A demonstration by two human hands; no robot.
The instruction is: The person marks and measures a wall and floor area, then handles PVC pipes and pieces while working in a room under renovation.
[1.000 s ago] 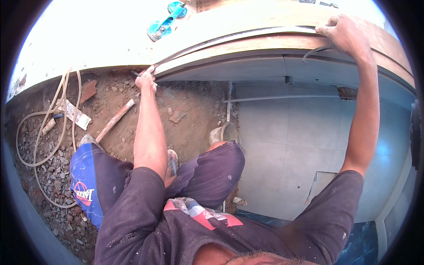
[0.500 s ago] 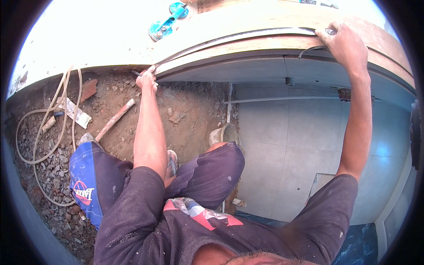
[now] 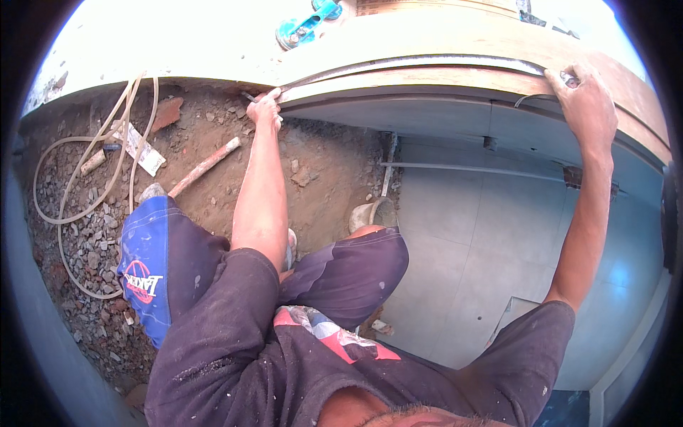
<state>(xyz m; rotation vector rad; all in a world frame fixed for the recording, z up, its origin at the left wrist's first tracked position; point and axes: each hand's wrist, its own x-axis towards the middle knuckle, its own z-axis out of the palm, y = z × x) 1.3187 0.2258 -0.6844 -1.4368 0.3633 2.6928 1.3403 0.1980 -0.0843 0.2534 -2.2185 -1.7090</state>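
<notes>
A long, thin metal strip (image 3: 441,61), apparently a measuring tape, runs along the edge of a pale wooden board (image 3: 398,75). My left hand (image 3: 265,107) is closed at the strip's left end, with a thin, pencil-like item poking from its fingers. At the strip's right end, my right hand (image 3: 585,99) grips a small rounded item, partly hidden, which may be the tape's case. A dark curved band hangs just left of that hand, below the board's edge. Beyond the board, a turquoise suction-cup lifter (image 3: 299,30) lies on a bright white surface.
Below me are dirt and rubble (image 3: 309,178), a coiled pale hose (image 3: 71,208), a hammer with a wooden handle (image 3: 205,165) and a pale bucket (image 3: 371,213). Grey floor tiles (image 3: 441,249) lie to the right, with a thin pipe (image 3: 469,168) across them.
The view has shifted: the board, floor and both hands sit further right in the picture, and the left side appears higher. Both hands stay at the two ends of the strip.
</notes>
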